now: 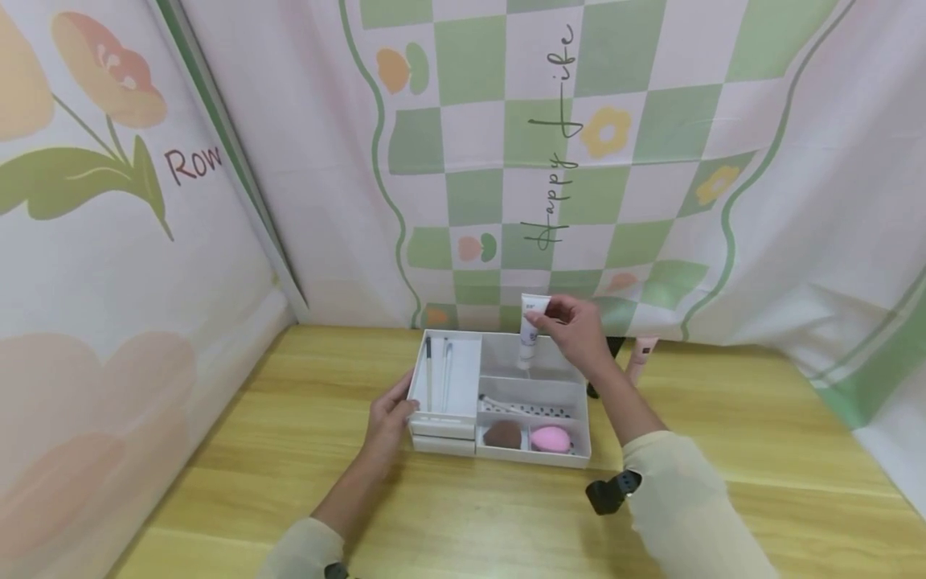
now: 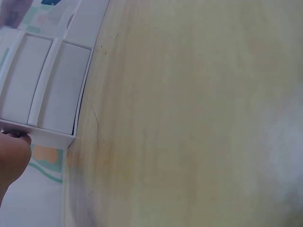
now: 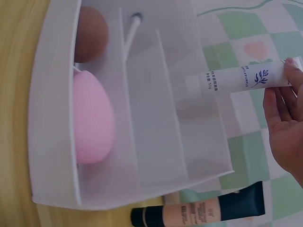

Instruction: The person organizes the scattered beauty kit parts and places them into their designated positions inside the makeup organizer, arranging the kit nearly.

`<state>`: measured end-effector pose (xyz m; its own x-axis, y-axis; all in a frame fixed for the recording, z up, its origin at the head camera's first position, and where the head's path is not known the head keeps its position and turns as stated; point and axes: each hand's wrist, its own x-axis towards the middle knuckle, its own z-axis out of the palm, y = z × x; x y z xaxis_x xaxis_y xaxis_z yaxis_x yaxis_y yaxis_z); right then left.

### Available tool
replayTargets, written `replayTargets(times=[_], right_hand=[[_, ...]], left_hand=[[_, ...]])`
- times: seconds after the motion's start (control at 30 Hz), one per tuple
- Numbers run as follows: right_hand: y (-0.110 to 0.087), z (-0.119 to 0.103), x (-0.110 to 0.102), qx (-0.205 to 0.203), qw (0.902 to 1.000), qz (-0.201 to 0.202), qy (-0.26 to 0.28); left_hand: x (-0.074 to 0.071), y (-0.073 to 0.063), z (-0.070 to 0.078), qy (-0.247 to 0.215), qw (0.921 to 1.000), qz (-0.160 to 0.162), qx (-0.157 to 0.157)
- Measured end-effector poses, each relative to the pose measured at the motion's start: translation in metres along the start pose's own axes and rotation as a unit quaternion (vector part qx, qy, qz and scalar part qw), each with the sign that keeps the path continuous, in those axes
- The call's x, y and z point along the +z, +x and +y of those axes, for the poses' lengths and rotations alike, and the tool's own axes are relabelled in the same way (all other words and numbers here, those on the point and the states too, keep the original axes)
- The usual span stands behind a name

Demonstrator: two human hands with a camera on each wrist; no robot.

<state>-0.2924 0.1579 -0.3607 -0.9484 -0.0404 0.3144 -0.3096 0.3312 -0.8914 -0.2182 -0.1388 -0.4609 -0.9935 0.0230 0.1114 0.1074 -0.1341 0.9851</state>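
A white squeeze tube point(image 1: 531, 334) with blue print is pinched near its flat end by my right hand point(image 1: 577, 331). It points cap down over the back compartment of a white desk organizer point(image 1: 534, 460). In the right wrist view, the tube point(image 3: 232, 81) lies across the picture, with the fingers of the right hand point(image 3: 288, 118) at its end. My left hand point(image 1: 389, 416) grips the organizer's left side, beside its two front drawers point(image 2: 61, 90). Brown point(image 1: 502, 435) and pink point(image 1: 551, 440) makeup sponges sit in the front compartments.
Brushes point(image 1: 429, 374) lie in the organizer's left tray, and a white-handled brush point(image 1: 504, 405) in the middle compartment. Right of the box stand a pink tube point(image 1: 641, 358) and a dark-ended peach tube point(image 3: 191, 213). A patterned curtain point(image 1: 477, 193) hangs behind the wooden table point(image 1: 463, 523).
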Motion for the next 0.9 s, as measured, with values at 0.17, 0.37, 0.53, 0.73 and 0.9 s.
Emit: replayTargets(times=[0.17, 0.37, 0.53, 0.73, 0.9], right_hand=[[0.001, 0.011, 0.012, -0.003, 0.9998, -0.009, -0.019], [-0.003, 0.021, 0.017, 0.013, 0.9985, -0.020, -0.049], [-0.009, 0.029, 0.020, 0.030, 0.9986, -0.024, -0.037], [-0.012, 0.036, 0.028, 0.031, 0.9986, -0.022, -0.036], [-0.013, 0.040, 0.035, 0.026, 0.9989, -0.016, -0.035]], left_hand=[[0.000, -0.001, 0.000, 0.014, 0.9999, -0.001, 0.004], [0.000, -0.001, 0.000, 0.010, 0.9999, -0.005, 0.005], [0.000, -0.001, 0.001, 0.003, 1.0000, -0.005, 0.003], [0.000, -0.001, 0.000, 0.008, 0.9999, -0.006, 0.004], [0.000, -0.001, 0.000, 0.017, 0.9998, -0.007, 0.007]])
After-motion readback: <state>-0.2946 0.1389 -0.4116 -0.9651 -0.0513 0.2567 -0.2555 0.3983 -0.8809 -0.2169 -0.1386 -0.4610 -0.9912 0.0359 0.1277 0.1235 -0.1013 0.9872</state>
